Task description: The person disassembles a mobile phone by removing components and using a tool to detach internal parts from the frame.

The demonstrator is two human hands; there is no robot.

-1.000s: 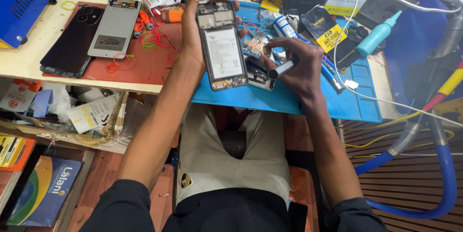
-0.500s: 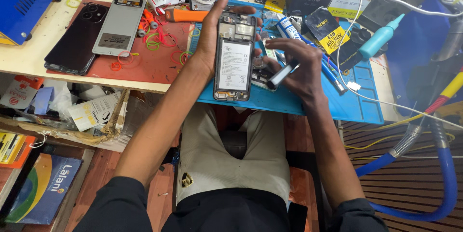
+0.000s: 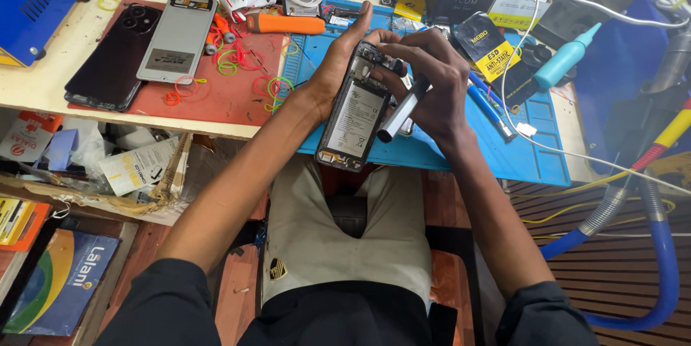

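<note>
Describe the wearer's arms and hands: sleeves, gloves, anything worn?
Both hands are bare: no gloves on the left hand or the right hand, and no rings, watch or bands can be made out. The forearms are uncovered to about the elbow. Dark, black-looking sleeves, the left sleeve and the right sleeve, start there, pushed or rolled up. No cables or markings on either arm.

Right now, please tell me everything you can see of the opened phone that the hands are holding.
The phone has its back cover off, so a dark frame, a large pale grey battery with a label and small dark parts near the top are showing. It is held tilted above the blue mat, top end away from the person. The left hand grips its left edge from behind; the right hand, holding a silver and black tool, touches its top end.
</note>
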